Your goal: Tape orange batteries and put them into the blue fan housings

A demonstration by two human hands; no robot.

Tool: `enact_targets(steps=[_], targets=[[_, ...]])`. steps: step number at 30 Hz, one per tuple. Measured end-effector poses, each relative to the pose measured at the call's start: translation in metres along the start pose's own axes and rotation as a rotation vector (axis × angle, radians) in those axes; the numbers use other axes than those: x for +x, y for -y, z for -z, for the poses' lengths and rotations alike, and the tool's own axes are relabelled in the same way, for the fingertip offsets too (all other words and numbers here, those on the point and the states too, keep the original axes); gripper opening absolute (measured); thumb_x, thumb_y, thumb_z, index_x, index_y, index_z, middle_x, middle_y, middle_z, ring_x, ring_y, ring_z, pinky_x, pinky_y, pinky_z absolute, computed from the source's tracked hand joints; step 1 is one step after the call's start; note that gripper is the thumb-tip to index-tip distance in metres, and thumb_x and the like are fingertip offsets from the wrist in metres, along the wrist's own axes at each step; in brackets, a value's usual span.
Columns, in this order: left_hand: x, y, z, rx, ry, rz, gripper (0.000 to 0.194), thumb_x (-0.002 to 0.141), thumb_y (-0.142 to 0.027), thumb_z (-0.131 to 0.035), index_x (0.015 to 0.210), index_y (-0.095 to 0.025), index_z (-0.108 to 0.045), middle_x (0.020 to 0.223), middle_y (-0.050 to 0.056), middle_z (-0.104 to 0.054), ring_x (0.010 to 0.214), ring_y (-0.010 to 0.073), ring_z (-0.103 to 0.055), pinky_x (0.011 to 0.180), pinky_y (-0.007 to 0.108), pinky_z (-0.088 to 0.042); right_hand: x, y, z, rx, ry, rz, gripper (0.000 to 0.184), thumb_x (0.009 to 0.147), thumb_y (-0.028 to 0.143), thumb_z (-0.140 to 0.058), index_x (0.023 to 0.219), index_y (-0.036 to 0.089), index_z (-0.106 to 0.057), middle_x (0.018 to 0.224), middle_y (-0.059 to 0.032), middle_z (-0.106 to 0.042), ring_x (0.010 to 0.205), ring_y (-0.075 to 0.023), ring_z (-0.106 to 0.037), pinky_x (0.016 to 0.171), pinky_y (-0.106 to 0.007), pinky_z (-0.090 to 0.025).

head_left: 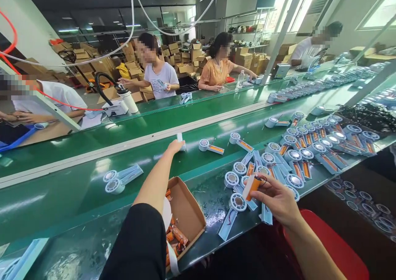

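My left hand (175,146) reaches far forward over the green conveyor belt (77,189), its fingers closed on a small white and blue fan part (180,141) at the belt's middle strip. My right hand (275,197) stays near me and pinches an orange battery cell (252,186) with thin wires. Just beyond that hand lies a heap of light-blue handheld fan bodies (262,164), some with orange cells in their open handles. An open cardboard box (185,214) with several orange batteries sits under my left forearm.
Two assembled fans (120,180) lie on the belt at left; single fans (210,146) lie further along. Rows of fans (324,141) fill the right side. Three people sit across the line, one more at far left. A red stool (337,247) is below right.
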State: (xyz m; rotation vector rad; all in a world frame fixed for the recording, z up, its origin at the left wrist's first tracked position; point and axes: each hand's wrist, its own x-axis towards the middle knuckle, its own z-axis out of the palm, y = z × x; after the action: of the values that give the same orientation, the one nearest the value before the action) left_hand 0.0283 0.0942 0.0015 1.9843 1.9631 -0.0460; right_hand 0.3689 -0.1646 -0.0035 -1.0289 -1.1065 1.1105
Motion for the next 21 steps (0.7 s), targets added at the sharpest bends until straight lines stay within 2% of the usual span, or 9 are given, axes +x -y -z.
enact_targets(steps=[3, 7, 10, 12, 14, 17, 21], targets=[[0.007, -0.003, -0.007, 0.029, 0.049, -0.123, 0.042, 0.102, -0.047, -0.065, 0.132, -0.016, -0.066, 0.133, 0.010, -0.066, 0.113, 0.0238, -0.069, 0.098, 0.044, -0.061, 0.011, 0.008, 0.001, -0.038, 0.025, 0.022, 0.052, 0.068, 0.043, -0.100, 0.112, 0.026, -0.077, 0.091, -0.0077, -0.083, 0.080, -0.0275, -0.081, 0.071, -0.039, -0.070], [-0.005, 0.017, -0.013, 0.128, 0.115, -0.232, 0.038, 0.101, -0.042, -0.069, 0.131, -0.019, -0.066, 0.137, 0.012, -0.065, 0.122, 0.0261, -0.065, 0.104, 0.050, -0.057, 0.040, 0.021, -0.015, -0.053, 0.042, 0.047, 0.055, 0.072, 0.049, -0.095, 0.117, 0.025, -0.073, 0.097, -0.0095, -0.083, 0.088, -0.0286, -0.081, 0.077, -0.041, -0.069], [-0.016, 0.039, -0.015, 0.184, 0.187, -0.277, 0.034, 0.100, -0.042, -0.070, 0.125, -0.019, -0.069, 0.134, 0.011, -0.067, 0.122, 0.0257, -0.065, 0.105, 0.049, -0.056, 0.077, 0.016, -0.049, -0.090, 0.172, 0.076, 0.055, 0.077, 0.051, -0.090, 0.120, 0.023, -0.071, 0.099, -0.0080, -0.083, 0.092, -0.0263, -0.080, 0.084, -0.040, -0.066], [-0.020, 0.049, -0.016, 0.188, 0.226, -0.317, 0.031, 0.101, -0.041, -0.069, 0.123, -0.020, -0.070, 0.132, 0.010, -0.068, 0.120, 0.0249, -0.066, 0.105, 0.049, -0.057, 0.106, 0.005, -0.080, -0.185, 0.286, 0.106, 0.052, 0.083, 0.051, -0.083, 0.123, 0.020, -0.071, 0.092, -0.0046, -0.082, 0.086, -0.0227, -0.078, 0.083, -0.037, -0.064], [-0.020, 0.053, -0.016, 0.176, 0.256, -0.364, 0.029, 0.101, -0.040, -0.069, 0.121, -0.019, -0.070, 0.132, 0.010, -0.068, 0.121, 0.0250, -0.066, 0.106, 0.050, -0.056, 0.133, -0.008, -0.113, -0.417, 0.401, 0.132, 0.047, 0.090, 0.045, -0.075, 0.129, 0.019, -0.069, 0.087, -0.0019, -0.081, 0.080, -0.0199, -0.076, 0.079, -0.033, -0.061], [-0.014, 0.053, -0.014, 0.148, 0.275, -0.400, 0.030, 0.099, -0.039, -0.071, 0.120, -0.017, -0.071, 0.133, 0.010, -0.068, 0.122, 0.0257, -0.066, 0.106, 0.050, -0.057, 0.159, -0.028, -0.156, -0.883, 0.563, 0.174, 0.041, 0.101, 0.034, -0.065, 0.139, 0.022, -0.063, 0.095, -0.0010, -0.082, 0.086, -0.0175, -0.077, 0.083, -0.028, -0.058], [-0.008, 0.051, -0.014, 0.111, 0.233, -0.346, 0.035, 0.100, -0.043, -0.070, 0.122, -0.016, -0.070, 0.127, 0.008, -0.070, 0.112, 0.0255, -0.069, 0.096, 0.045, -0.061, 0.166, -0.047, -0.189, -1.167, 0.690, 0.202, 0.037, 0.105, 0.035, -0.062, 0.141, 0.025, -0.063, 0.111, -0.0064, -0.083, 0.106, -0.0240, -0.078, 0.091, -0.031, -0.055]])
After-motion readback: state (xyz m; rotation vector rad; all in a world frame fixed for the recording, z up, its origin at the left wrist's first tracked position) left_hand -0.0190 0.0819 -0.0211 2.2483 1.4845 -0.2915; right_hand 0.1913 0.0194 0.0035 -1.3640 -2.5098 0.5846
